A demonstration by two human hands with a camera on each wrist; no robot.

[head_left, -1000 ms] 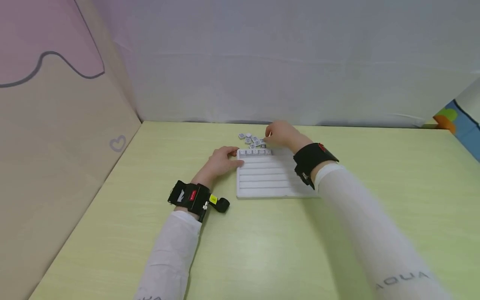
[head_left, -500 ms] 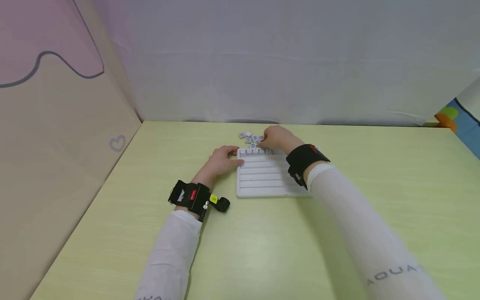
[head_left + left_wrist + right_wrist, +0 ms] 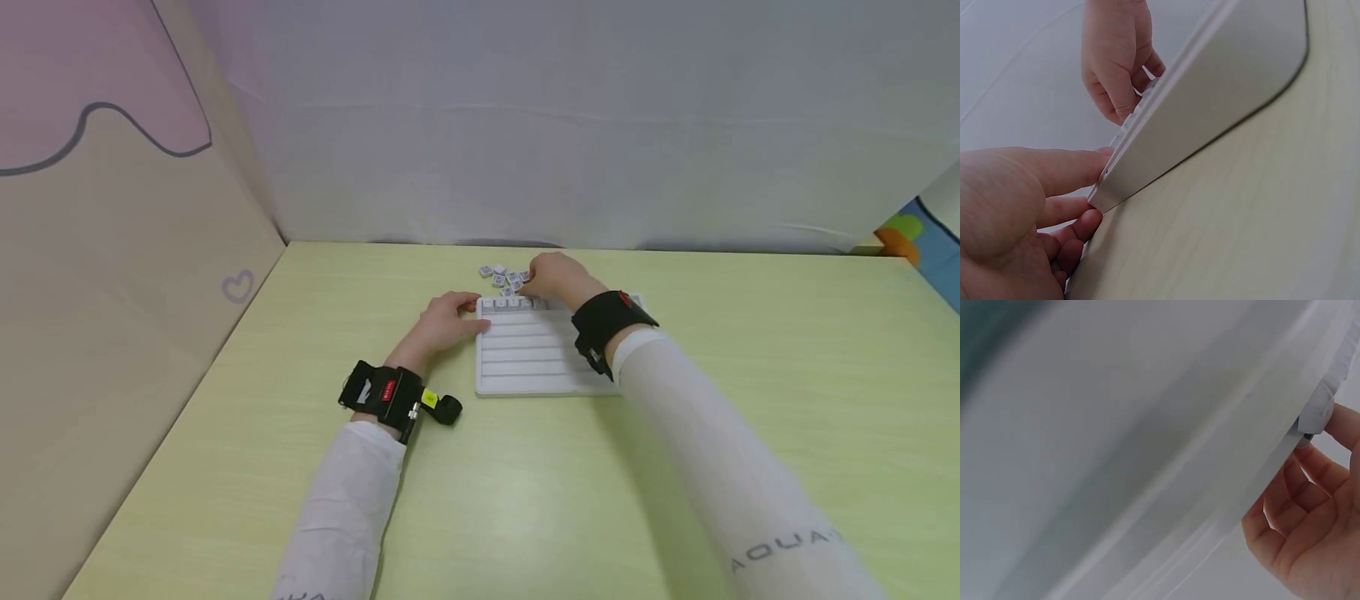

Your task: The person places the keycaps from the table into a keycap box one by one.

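Note:
A white grooved tray [image 3: 525, 367] lies flat on the yellow-green table. Its far row holds several small grey-white tiles [image 3: 510, 305]. A loose pile of the same tiles [image 3: 501, 277] lies just beyond the tray. My left hand [image 3: 442, 321] grips the tray's far left corner [image 3: 1107, 190], thumb and curled fingers [image 3: 1072, 228] against it. My right hand [image 3: 551, 279] hovers over the far row's right end, its fingertips [image 3: 1119, 106] pinching a small tile [image 3: 1317, 409] at the tray's edge [image 3: 1147, 456].
A beige side panel [image 3: 112, 292] walls the table's left side, and a pale grey backdrop [image 3: 562, 125] stands behind it. Bare tabletop [image 3: 525, 500] spreads in front of the tray and to its right. Both wrists wear black camera straps.
My right hand drew back from the loose pile, a little left and nearer, to the tray's far row. The left hand stayed on the corner.

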